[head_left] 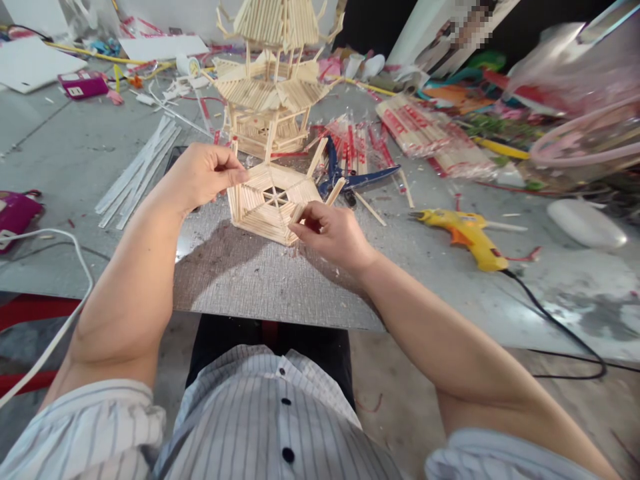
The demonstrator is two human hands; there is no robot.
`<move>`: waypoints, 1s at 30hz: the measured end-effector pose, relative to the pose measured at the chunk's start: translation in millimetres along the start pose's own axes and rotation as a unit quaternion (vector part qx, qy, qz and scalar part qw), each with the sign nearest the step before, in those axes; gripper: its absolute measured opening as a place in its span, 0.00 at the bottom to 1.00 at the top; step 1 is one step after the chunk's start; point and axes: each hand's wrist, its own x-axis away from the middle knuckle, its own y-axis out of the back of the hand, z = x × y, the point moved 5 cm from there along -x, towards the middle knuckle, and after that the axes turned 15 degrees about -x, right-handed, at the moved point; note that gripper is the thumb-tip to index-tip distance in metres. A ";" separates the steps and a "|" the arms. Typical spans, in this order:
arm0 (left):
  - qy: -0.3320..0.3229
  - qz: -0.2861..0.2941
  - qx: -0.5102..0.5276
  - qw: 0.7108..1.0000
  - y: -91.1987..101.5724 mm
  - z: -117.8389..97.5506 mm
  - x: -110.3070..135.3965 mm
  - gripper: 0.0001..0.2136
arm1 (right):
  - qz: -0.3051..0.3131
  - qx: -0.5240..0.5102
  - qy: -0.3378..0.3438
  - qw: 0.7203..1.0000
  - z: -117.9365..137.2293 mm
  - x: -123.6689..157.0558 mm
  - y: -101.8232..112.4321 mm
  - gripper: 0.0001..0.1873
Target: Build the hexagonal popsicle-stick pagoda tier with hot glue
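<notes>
A hexagonal roof section made of thin wooden sticks (273, 200) rests on a grey mat (250, 273). My left hand (203, 175) pinches its left edge, fingers closed on the wood. My right hand (333, 233) grips a short stick piece at the section's near right corner, fingers curled. Behind it stands a tall pagoda model of sticks (273, 73).
Blue-handled scissors (357, 179) lie just right of the roof section. A yellow glue gun (467, 237) with a black cord lies further right. Packets of sticks (425, 133) and clutter fill the back. White strips (137, 170) lie left; a white cable (75, 293) curves at the left edge.
</notes>
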 end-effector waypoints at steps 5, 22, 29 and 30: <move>-0.004 0.000 -0.001 1.000 0.5 -0.2 0.5 0.05 | -0.002 0.002 0.006 1.000 1.3 0.1 0.4 0.06; 0.000 -0.005 0.012 1.000 -0.1 3.4 0.1 0.05 | -0.005 -0.001 -0.002 1.000 0.2 0.4 0.8 0.06; 0.002 -0.003 0.007 1.000 -0.6 4.7 -0.1 0.05 | 0.000 0.002 -0.012 1.000 -0.3 0.0 0.2 0.06; 0.002 -0.004 0.008 1.000 -0.7 5.1 0.0 0.05 | 0.000 0.002 -0.011 1.000 -0.2 0.1 0.3 0.06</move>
